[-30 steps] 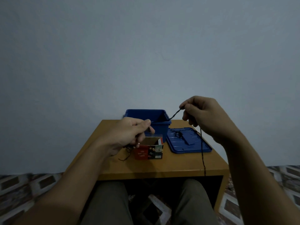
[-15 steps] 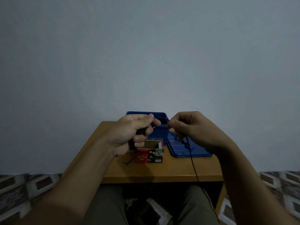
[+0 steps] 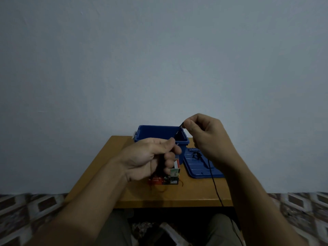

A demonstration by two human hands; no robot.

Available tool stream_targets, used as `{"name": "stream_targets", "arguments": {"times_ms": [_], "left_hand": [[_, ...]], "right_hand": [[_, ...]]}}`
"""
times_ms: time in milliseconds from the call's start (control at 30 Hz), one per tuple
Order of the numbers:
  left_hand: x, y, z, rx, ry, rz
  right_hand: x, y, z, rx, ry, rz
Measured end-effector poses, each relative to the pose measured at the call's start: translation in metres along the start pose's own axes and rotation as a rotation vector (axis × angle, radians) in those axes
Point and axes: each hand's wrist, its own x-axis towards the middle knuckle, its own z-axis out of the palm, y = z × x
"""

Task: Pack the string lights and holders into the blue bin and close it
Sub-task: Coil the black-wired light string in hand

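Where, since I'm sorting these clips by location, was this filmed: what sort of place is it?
Probably a plain room in a home: a small light-brown wooden table against a bare pale painted wall, brown-and-white patterned floor tiles around it, and a blue plastic bin on it.

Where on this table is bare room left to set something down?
Bare table left of the blue bin, beside the left hand; and the front strip between box and hanging cord. Crowded: bin, box and lid fill centre and right.
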Motion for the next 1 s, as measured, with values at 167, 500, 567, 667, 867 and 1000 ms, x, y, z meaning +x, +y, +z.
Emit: {"name": "stream_targets", "arguments": {"times_ms": [167, 500, 567, 667, 867, 1000], "left_hand": [[0.005, -0.002, -0.002, -0.153, 0.003, -0.047], [0.003, 0.003, 0.005, 0.057, -0.121, -0.167], [0.002, 0.004, 0.004, 0.11, -0.152, -0.171], [0.001, 0.006, 0.002, 0.171, -0.151, -0.174], [0.001, -0.002, 0.001, 0.121, -0.229, -0.229], [-0.006, 0.0, 0.003, -0.024, -0.444, -0.175]], "right_hand": [[0.001, 0.0, -0.001, -0.017, -0.002, 0.003], [0.006, -0.009, 0.001, 0.031, 0.038, -0.03], [0.007, -0.009, 0.001, 0.041, 0.058, -0.043], [0.006, -0.007, 0.001, 0.042, 0.067, -0.053], [0.008, -0.003, -0.001, 0.081, 0.102, -0.061], [0.003, 0.007, -0.001, 0.019, 0.039, -0.018]]}}
